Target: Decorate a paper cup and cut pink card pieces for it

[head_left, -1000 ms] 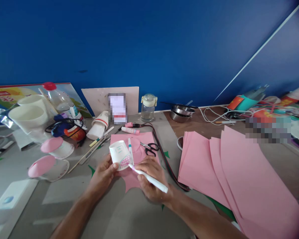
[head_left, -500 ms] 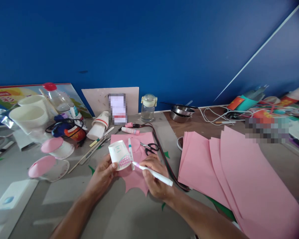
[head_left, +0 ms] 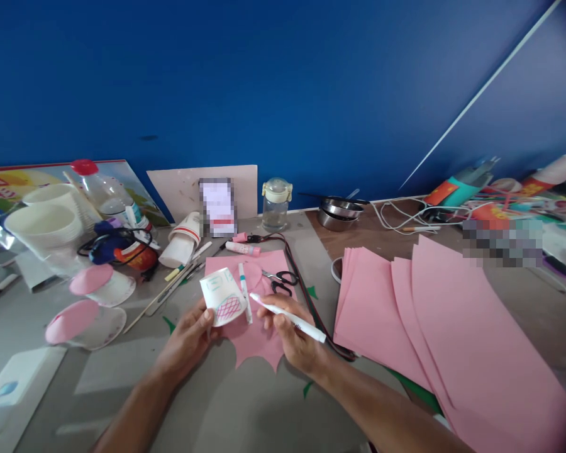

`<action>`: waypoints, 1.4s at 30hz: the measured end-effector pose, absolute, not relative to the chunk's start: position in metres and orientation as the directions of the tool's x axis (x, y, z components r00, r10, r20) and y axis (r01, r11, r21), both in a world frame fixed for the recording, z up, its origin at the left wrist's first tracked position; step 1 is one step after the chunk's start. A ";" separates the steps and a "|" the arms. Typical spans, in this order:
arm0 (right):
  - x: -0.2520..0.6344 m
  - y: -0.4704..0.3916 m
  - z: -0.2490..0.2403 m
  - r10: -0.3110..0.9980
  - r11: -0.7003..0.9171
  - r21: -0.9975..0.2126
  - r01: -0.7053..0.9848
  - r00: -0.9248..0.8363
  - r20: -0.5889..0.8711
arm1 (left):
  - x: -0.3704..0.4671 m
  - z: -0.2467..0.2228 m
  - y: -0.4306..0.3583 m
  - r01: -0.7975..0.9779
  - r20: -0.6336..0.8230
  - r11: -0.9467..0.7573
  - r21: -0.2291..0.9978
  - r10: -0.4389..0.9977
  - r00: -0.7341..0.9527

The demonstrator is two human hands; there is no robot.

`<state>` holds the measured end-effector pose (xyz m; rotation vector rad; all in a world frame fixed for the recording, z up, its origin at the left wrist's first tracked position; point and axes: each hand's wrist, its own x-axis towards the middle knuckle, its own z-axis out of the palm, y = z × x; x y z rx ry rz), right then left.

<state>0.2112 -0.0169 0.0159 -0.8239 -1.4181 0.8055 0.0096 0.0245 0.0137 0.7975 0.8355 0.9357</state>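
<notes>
- Left of centre in the frame, a left hand (head_left: 192, 332) has its fingers clamped on a tilted white paper cup (head_left: 217, 289) with pink crosshatching.
- Near centre, a right hand (head_left: 296, 336) pinches a white marker (head_left: 298, 322), tip apart from the cup.
- Mid-frame, scissors (head_left: 281, 283) lie on pink paper (head_left: 257, 347).

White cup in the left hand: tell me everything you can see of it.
The white cup looks like paper, tapered, with its wider end apparently toward the person. Its facing side carries thin green line marks near the narrower end and a magenta cross-hatched patch near the wider one. It is tilted, and the left hand grips its left side, above the pink paper. The white marker in the right hand points toward it but appears not to touch it. Its inside is hidden.
</notes>
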 end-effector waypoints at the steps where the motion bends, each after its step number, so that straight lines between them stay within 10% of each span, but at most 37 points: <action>1: 0.212 -0.017 0.018 0.843 0.538 -0.843 0.028 -0.015 0.537 | 0.009 0.012 0.025 -0.349 -0.247 0.369 0.861 0.904 0.348; 42: 0.216 -0.016 0.028 0.825 0.565 -0.813 0.142 -0.089 0.558 | 0.001 0.006 0.025 -0.378 -0.246 0.392 0.838 0.892 0.380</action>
